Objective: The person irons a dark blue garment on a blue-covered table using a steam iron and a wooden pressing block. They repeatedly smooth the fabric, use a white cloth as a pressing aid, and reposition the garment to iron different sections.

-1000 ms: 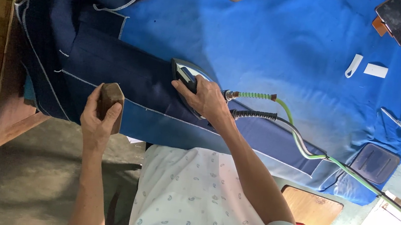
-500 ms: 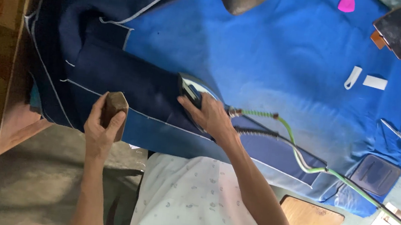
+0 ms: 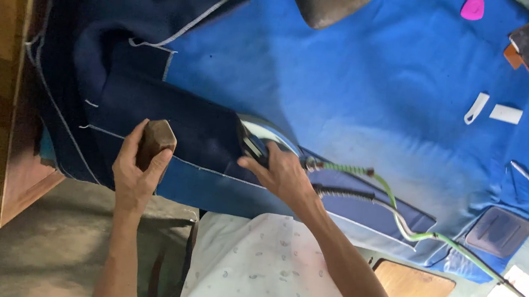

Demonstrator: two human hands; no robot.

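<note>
Clearly the pressing is underway: the right hand [image 3: 278,173] is closed around the handle of a steam iron [image 3: 257,140], its sole flat on the dark navy garment [image 3: 151,100] near the middle of the frame. The left hand [image 3: 134,171] grips a small brown wooden block [image 3: 156,140], held against the cloth's lower edge at centre left. The garment lies across the left half of the blue padded bench [image 3: 376,82], its white-stitched seams showing. A green hose [image 3: 402,212] trails from the iron toward the lower right. Whether the block presses down or merely rests is hard to tell. The step in hand looks like flattening a seam — next, the iron would likely need to travel toward the block, along that edge.
</note>
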